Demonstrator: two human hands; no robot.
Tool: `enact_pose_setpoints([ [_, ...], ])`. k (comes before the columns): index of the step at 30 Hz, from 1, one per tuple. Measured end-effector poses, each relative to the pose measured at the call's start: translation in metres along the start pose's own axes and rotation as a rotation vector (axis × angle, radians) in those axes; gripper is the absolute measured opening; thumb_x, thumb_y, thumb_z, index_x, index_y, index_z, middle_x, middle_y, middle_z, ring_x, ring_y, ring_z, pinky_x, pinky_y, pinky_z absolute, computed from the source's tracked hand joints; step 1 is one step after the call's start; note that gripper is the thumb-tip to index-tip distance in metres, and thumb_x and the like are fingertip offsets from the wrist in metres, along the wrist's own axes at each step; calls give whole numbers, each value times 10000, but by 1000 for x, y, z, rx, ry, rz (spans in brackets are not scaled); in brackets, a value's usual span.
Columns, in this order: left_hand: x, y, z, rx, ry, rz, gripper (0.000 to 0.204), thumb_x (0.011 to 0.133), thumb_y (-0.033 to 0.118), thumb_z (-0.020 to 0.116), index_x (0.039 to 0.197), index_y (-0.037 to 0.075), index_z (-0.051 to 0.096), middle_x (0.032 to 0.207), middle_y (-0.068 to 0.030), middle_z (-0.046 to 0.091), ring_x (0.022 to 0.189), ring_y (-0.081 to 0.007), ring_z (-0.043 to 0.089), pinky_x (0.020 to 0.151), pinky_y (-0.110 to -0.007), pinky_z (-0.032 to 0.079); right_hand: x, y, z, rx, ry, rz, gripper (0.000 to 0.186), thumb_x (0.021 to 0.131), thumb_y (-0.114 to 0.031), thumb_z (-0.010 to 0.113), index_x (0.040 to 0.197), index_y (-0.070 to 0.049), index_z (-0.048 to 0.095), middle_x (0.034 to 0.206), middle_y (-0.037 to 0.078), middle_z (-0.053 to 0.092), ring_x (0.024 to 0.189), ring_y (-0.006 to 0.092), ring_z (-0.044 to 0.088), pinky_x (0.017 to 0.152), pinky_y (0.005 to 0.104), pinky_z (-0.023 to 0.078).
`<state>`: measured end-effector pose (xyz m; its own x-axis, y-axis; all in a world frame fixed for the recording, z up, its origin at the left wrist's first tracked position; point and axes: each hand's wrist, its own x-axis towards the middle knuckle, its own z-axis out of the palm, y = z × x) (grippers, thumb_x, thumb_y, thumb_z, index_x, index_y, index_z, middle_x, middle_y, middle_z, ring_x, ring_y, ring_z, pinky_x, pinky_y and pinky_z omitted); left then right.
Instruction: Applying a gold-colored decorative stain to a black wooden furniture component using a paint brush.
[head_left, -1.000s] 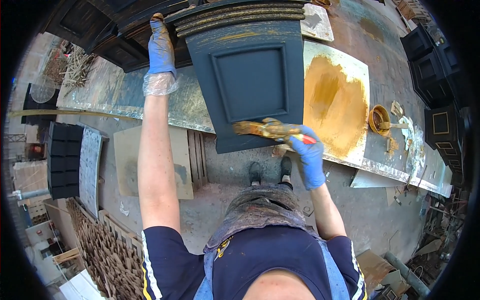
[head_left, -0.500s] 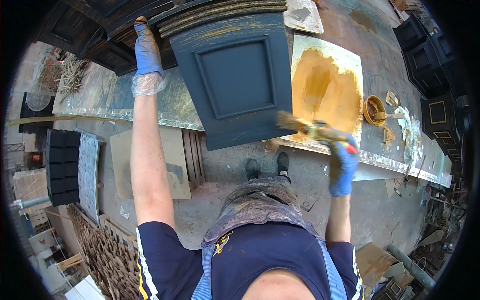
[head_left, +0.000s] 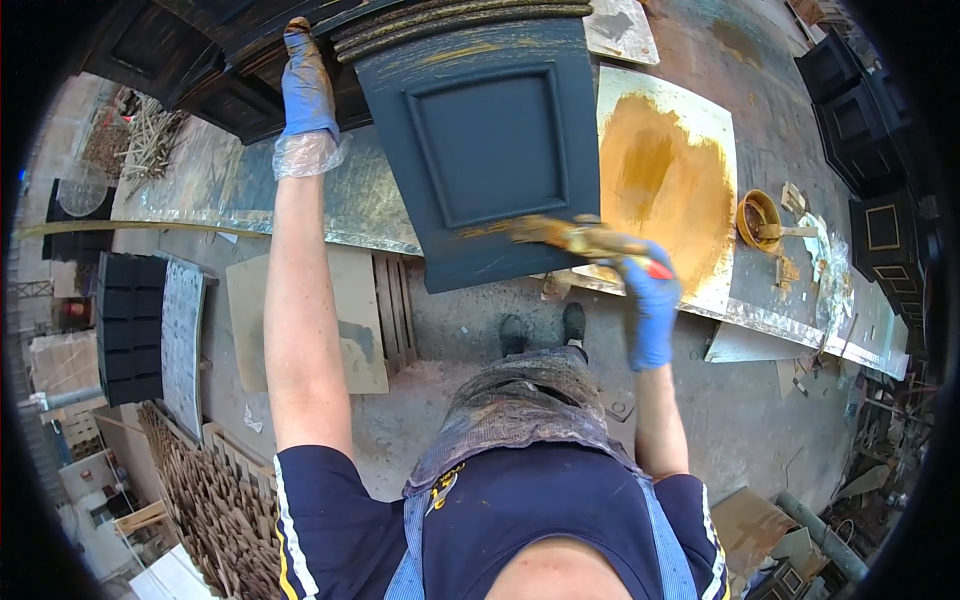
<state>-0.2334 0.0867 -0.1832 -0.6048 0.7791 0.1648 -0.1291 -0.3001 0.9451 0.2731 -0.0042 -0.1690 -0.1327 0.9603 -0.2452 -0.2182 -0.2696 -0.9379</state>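
My left hand (head_left: 307,85), in a paint-stained blue glove with a plastic cuff, grips the dark cabinet piece (head_left: 482,140) at its upper left edge; its fingers are partly hidden. The piece is dark blue-black, with a raised rectangular moulding and distressed gold on its top trim. My blue-gloved right hand (head_left: 650,300) is closed on a paintbrush (head_left: 575,240) with a red-tipped handle. The gold-smeared bristles lie across the lower part of the panel, beside a faint gold streak. Right of it lies a white board (head_left: 670,200) smeared with ochre paint.
A paint tub (head_left: 756,215) with a stick sits on the long worktable (head_left: 730,90), near crumpled plastic. More dark cabinets (head_left: 150,50) stand upper left and at right (head_left: 880,230). A pallet (head_left: 392,310), leaning boards and bundled sticks (head_left: 200,500) are on the floor.
My right hand swung right with the brush, then came back left onto the lower panel, where a gold streak now shows. My left hand keeps its place on the cabinet piece.
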Motion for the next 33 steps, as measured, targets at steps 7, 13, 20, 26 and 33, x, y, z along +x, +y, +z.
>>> enact_pose_setpoints([
  [7, 4, -14, -2, -650, -258, -71, 260, 899, 239, 382, 1111, 113, 464, 1003, -40, 503, 889, -140, 458, 761, -249, 365, -11, -38, -61, 95, 108, -253, 194, 790, -112, 517, 947, 0, 532, 989, 153, 564, 925, 219, 548, 850, 316, 422],
  [13, 17, -19, -19, -1076, -434, -89, 252, 893, 216, 402, 1114, 123, 477, 970, -31, 503, 844, -118, 461, 738, -227, 375, -37, -14, 24, 6, -169, 19, 192, 720, -89, 630, 904, -41, 598, 842, 3, 575, 777, 76, 513, 703, 205, 421],
  [20, -21, 16, 43, -2677, -291, -628, 249, 901, 246, 395, 1089, 114, 488, 950, -31, 509, 833, -102, 466, 713, -217, 380, -30, 9, 60, -89, -334, 67, 226, 704, -71, 634, 919, -28, 581, 863, 16, 575, 783, 84, 523, 716, 209, 422],
  [26, -64, 65, 63, -2765, -132, -546, 328, 903, 306, 344, 1163, 133, 442, 1086, -15, 471, 984, -165, 419, 814, -352, 316, -8, -1, -15, -83, 5, -83, 211, 722, -89, 623, 923, -37, 584, 842, 25, 572, 787, 99, 525, 728, 222, 433],
  [33, -61, 65, 62, -2629, -21, -304, 510, 882, 465, 239, 1285, 167, 332, 1298, 16, 357, 1189, -248, 313, 933, -560, 167, -18, -43, -62, 12, 35, -269, 214, 780, -107, 519, 952, 19, 532, 997, 174, 563, 971, 246, 531, 856, 322, 419],
])
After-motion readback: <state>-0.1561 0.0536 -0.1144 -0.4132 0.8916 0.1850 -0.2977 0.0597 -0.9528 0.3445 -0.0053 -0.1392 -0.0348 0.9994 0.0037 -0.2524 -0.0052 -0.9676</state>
